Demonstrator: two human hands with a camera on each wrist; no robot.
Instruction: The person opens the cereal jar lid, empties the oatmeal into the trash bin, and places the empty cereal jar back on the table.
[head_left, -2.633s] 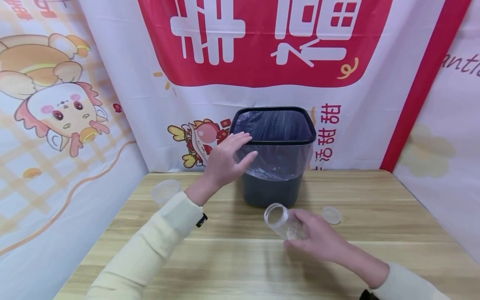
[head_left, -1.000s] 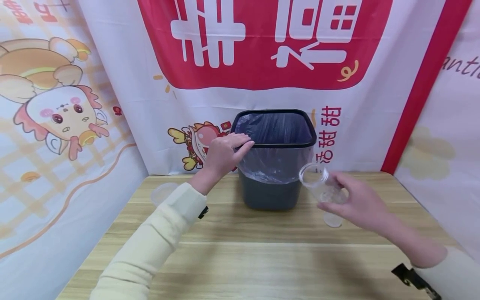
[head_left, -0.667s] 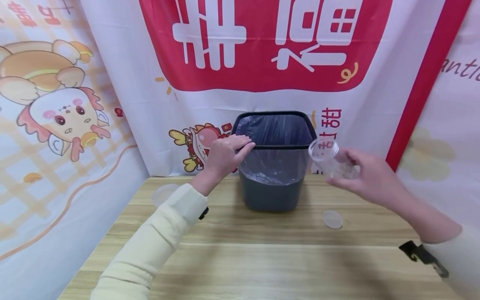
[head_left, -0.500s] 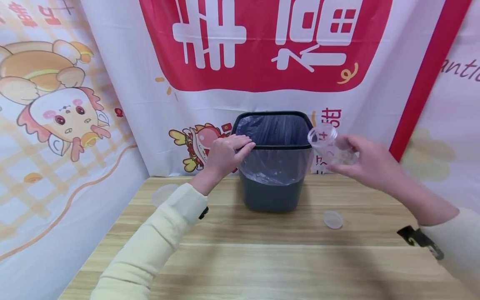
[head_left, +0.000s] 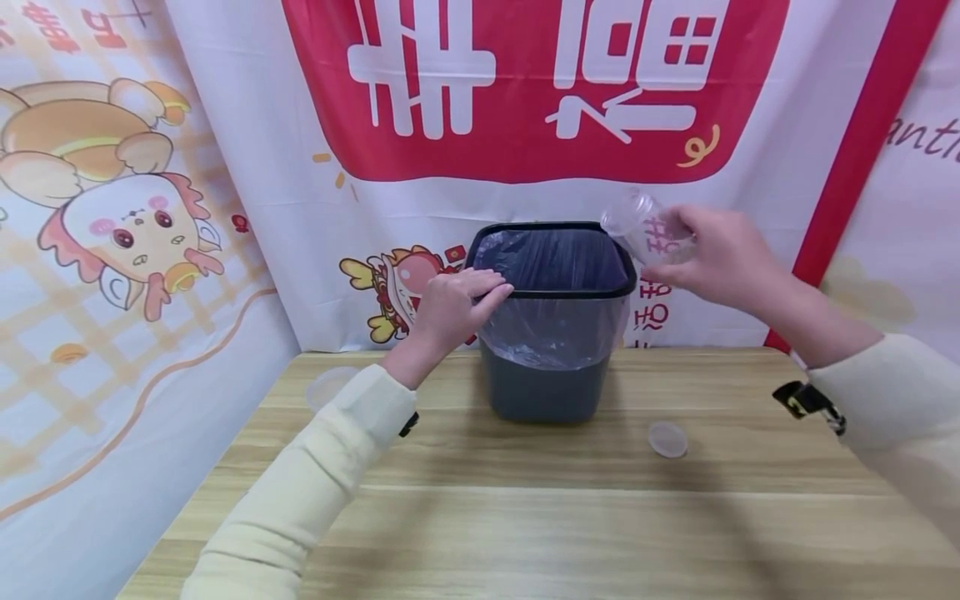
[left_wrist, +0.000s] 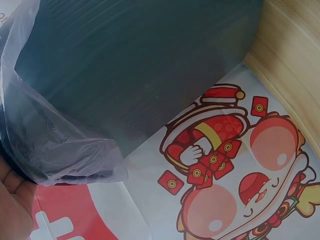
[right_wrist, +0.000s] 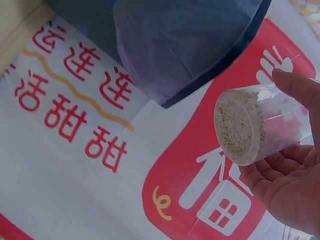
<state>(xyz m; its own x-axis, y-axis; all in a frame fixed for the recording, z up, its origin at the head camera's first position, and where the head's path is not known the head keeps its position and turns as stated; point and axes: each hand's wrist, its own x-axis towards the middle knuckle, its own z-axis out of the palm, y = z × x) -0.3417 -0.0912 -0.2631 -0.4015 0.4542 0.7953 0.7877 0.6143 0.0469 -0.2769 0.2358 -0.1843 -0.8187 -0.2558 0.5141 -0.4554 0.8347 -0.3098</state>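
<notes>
A grey trash can [head_left: 546, 392] lined with a clear plastic bag [head_left: 540, 333] stands at the back of the table. My left hand [head_left: 453, 308] holds the left front corner of its black rim, fingers over the edge and thumb along the front. My right hand [head_left: 720, 258] grips a clear plastic jar [head_left: 637, 227] around its side. The jar is tilted, its open mouth at the right back corner of the rim. In the right wrist view, pale grainy bits [right_wrist: 237, 125] lie against the jar's bottom.
A round clear lid [head_left: 667, 439] lies on the wooden table [head_left: 510, 533] to the right of the can. Another clear lid [head_left: 326, 387] sits at left, partly behind the left sleeve. A printed cloth [head_left: 405, 208] hangs right behind the can.
My right hand has carried the jar from low in front of the can out to the right, then up to the rim, tilting it further. My left hand has settled onto the rim.
</notes>
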